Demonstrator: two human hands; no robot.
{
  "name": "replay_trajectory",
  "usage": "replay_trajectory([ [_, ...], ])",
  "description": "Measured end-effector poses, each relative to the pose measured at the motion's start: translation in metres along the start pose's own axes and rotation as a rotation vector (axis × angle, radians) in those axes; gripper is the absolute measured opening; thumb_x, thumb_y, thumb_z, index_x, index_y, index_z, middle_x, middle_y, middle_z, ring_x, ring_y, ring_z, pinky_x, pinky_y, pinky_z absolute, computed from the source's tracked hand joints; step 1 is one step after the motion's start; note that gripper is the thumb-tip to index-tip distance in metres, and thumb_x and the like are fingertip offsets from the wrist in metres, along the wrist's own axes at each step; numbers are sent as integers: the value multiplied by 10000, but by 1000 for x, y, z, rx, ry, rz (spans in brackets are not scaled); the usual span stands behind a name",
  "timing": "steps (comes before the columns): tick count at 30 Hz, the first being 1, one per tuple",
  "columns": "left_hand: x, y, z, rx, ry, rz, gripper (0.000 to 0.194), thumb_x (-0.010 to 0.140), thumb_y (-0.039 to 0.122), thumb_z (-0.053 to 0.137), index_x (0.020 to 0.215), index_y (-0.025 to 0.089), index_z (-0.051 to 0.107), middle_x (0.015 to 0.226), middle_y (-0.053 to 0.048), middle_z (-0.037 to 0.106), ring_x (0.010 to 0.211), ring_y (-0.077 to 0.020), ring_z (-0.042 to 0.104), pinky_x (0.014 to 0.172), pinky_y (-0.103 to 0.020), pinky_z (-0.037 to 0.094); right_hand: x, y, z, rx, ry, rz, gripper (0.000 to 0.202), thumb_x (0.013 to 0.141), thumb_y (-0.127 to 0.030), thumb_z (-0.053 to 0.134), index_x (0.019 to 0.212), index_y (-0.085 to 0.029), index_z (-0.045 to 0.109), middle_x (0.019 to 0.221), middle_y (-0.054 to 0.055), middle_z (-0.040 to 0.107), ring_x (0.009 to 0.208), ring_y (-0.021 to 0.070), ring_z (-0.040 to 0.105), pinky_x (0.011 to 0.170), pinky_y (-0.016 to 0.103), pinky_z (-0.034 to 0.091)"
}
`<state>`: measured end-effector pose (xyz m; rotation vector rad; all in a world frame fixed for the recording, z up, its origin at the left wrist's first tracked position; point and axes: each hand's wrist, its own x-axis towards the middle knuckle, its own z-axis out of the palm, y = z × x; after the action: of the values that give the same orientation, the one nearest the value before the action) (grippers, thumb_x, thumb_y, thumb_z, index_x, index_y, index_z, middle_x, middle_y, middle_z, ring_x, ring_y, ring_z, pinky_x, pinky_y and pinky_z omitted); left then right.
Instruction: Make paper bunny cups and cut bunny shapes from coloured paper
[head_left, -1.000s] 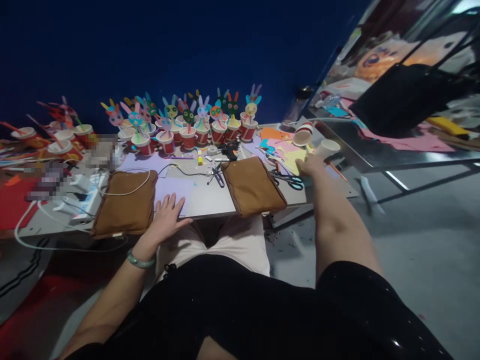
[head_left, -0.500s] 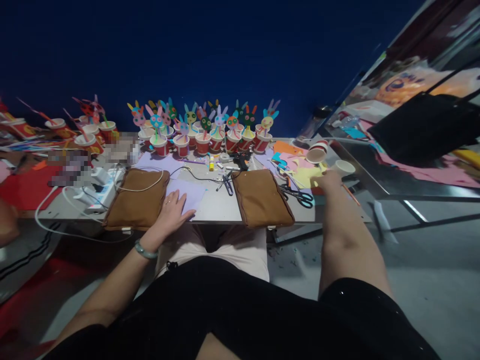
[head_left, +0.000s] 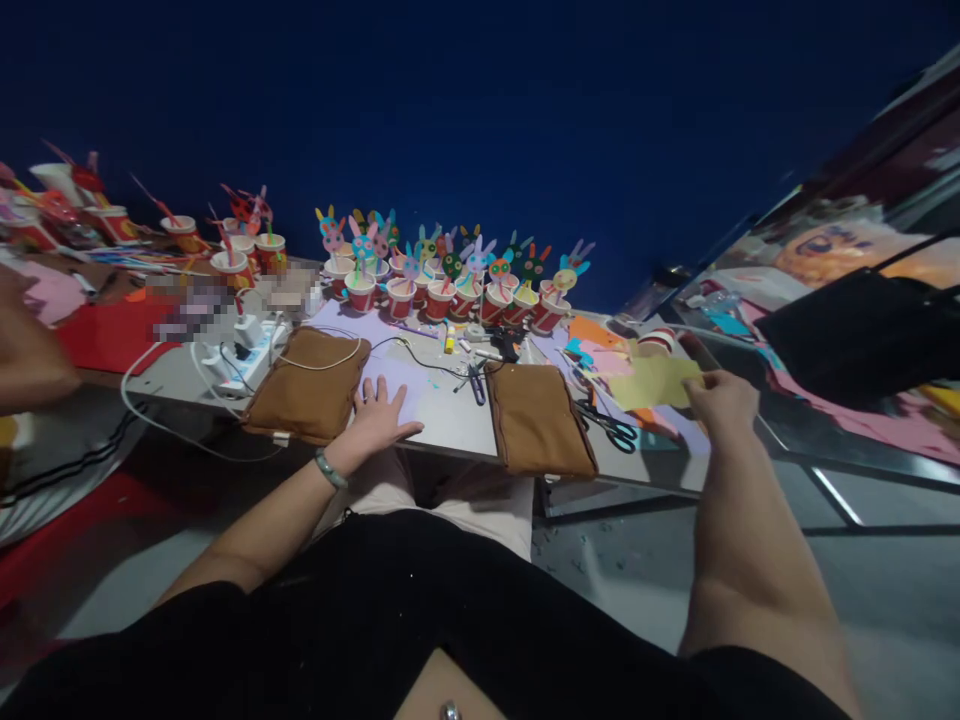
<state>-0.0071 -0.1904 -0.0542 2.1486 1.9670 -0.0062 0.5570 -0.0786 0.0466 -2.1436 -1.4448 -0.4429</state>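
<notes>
My left hand (head_left: 377, 415) lies flat with its fingers spread on a lilac sheet of paper (head_left: 411, 392), close to the left brown pad (head_left: 307, 385). Over at the right side of the table, my right hand (head_left: 724, 405) pinches the edge of a yellow sheet of paper (head_left: 654, 382). The sheet is lifted above loose coloured papers (head_left: 589, 330). Black-handled scissors (head_left: 616, 432) rest between the right brown pad (head_left: 541, 420) and those papers. A paper cup (head_left: 656, 342) on its side is partly hidden behind the yellow sheet.
Several red paper cups (head_left: 499, 305) with colourful rabbit figures line the back. A white power strip (head_left: 259, 355) with cables sits left. A glue stick (head_left: 449, 340) and a purple-handled tool (head_left: 477, 385) lie mid-table. Another person's arm (head_left: 34, 345) is at far left. A black bag (head_left: 840, 330) stands right.
My right hand has moved right and raised the yellow paper off the pile. My left hand stays on the lilac paper, its fingers more spread. The whole view has shifted.
</notes>
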Motion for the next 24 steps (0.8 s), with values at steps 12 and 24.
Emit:
replay_trajectory([
  [12, 10, 9, -13, 7, 72, -43, 946, 965, 691, 493, 1632, 36, 347, 1702, -337, 232, 1586, -520, 231, 1277, -600, 150, -104, -121, -70, 314, 129, -301, 121, 780, -375, 545, 731, -267, 523, 695, 93, 623, 657, 267, 594, 692, 418, 489],
  [24, -5, -4, -2, -45, -60, 188, 758, 994, 542, 528, 1659, 220, 355, 1754, -174, 232, 1609, -528, 135, 1246, -758, 112, -216, -259, -44, 1242, -840, -356, 438, 782, -620, 761, 760, -230, 562, 674, -15, 548, 617, 144, 489, 595, 280, 428],
])
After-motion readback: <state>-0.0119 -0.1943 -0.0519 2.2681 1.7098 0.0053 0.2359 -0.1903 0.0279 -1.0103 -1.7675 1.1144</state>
